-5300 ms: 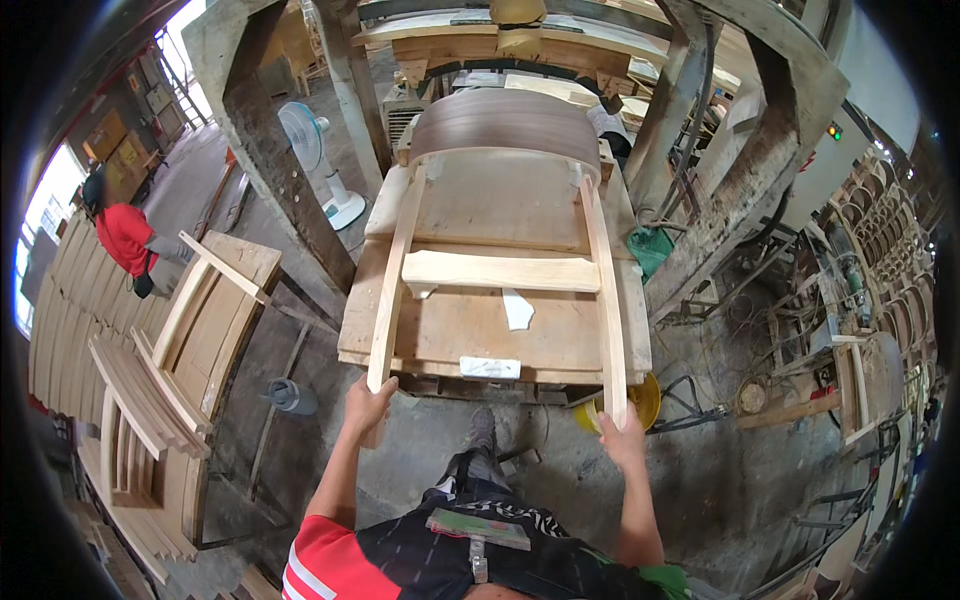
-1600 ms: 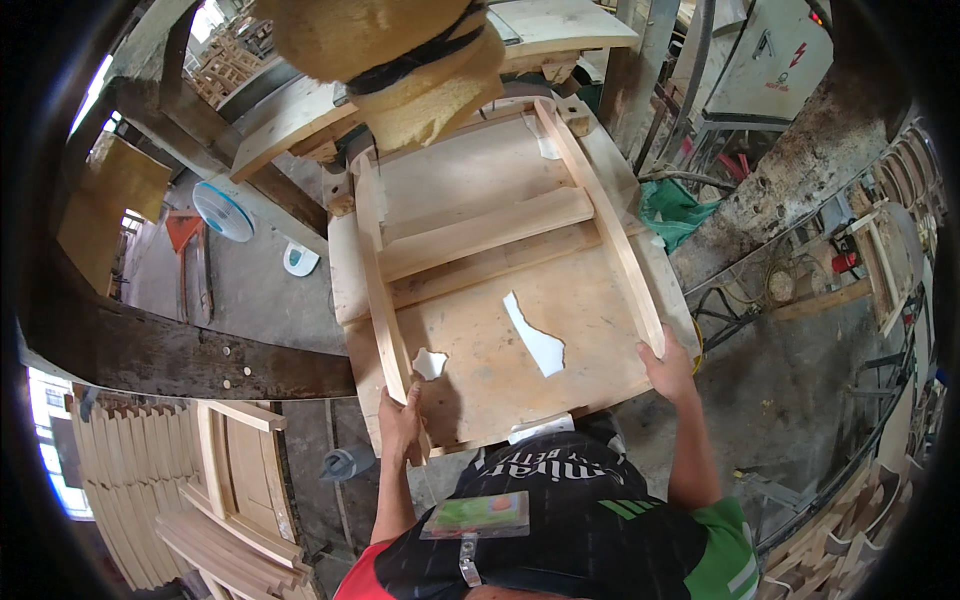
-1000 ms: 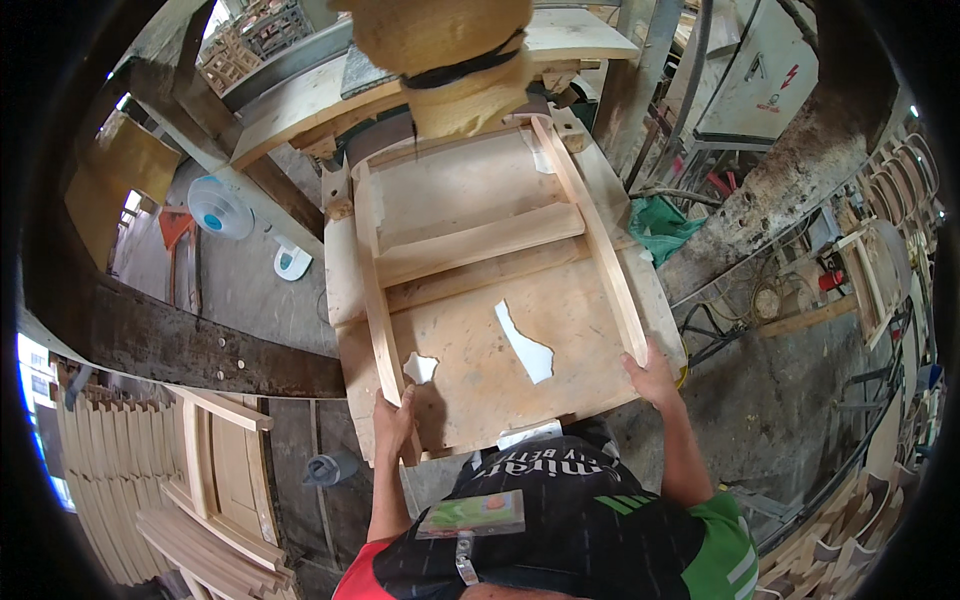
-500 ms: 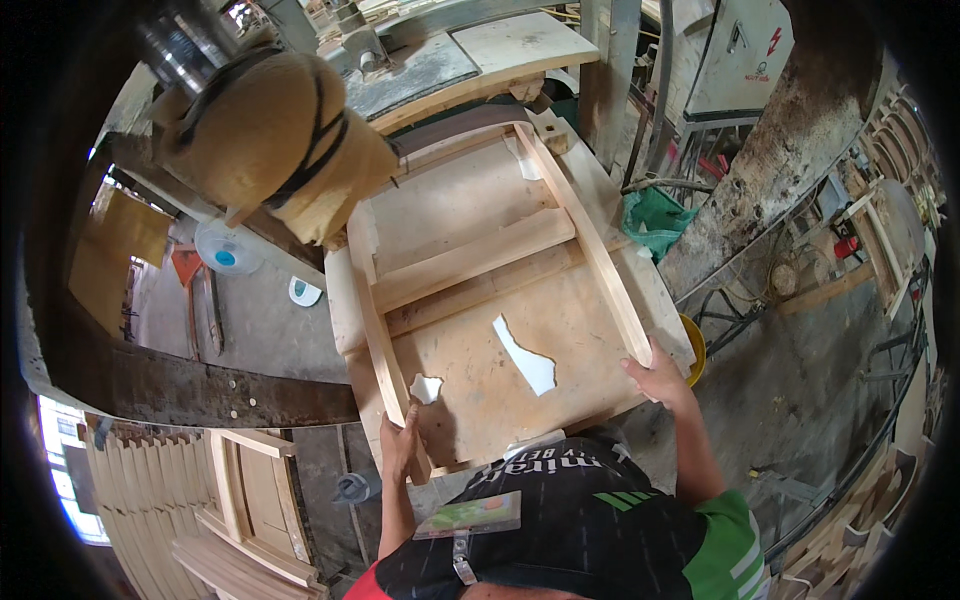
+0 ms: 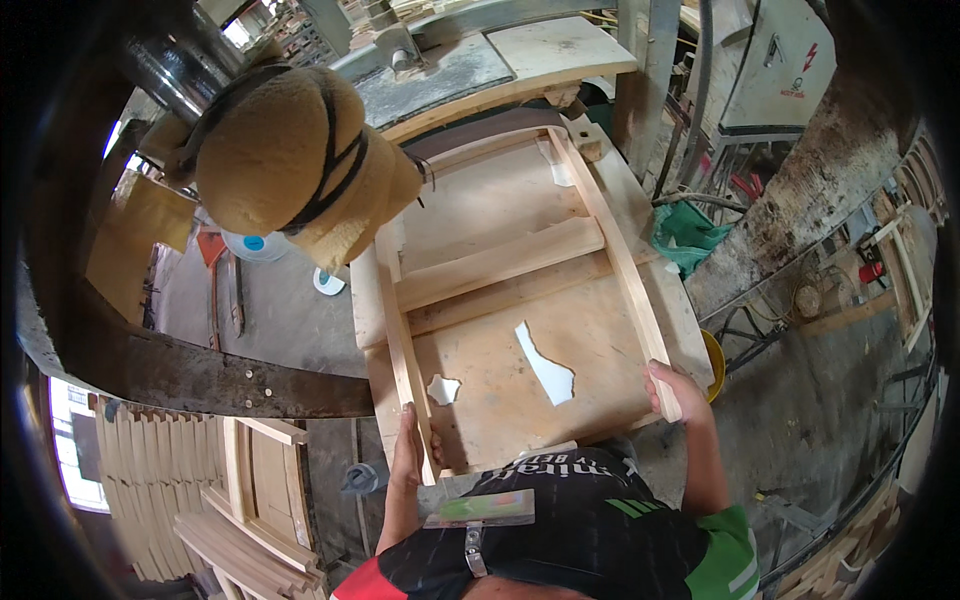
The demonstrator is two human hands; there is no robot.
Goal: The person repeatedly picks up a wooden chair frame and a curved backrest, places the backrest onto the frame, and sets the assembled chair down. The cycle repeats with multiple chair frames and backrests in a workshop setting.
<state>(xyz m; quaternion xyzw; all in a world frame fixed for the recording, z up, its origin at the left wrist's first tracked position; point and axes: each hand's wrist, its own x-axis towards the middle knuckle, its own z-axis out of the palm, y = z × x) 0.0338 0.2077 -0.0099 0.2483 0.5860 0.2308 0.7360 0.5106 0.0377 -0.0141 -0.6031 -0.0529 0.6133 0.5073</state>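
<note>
A pale wooden frame point(image 5: 621, 262) lies over a worn board bench top point(image 5: 480, 395). It has two long side rails, a wide crossbar point(image 5: 500, 262) between them and a curved far rail. My left hand point(image 5: 408, 448) is closed around the near end of the left rail. On the right, my right hand point(image 5: 683, 393) grips the other rail close to its near end, which sticks out past my fingers. White patches point(image 5: 545, 365) with ragged edges show on the board inside the frame.
A padded tan drum point(image 5: 275, 150) bound with black straps hangs over the frame's far left. A curved metal beam point(image 5: 250, 385) runs along the left. Behind the bench stands a dusty machine table point(image 5: 440, 85). A green bag point(image 5: 688, 240) lies right of the bench; stacked wooden parts point(image 5: 160, 480) stand lower left.
The whole view has shifted, moving the scene rightward in the picture. More of the right rail's near end now shows beyond my right hand. Both hands still hold the frame.
</note>
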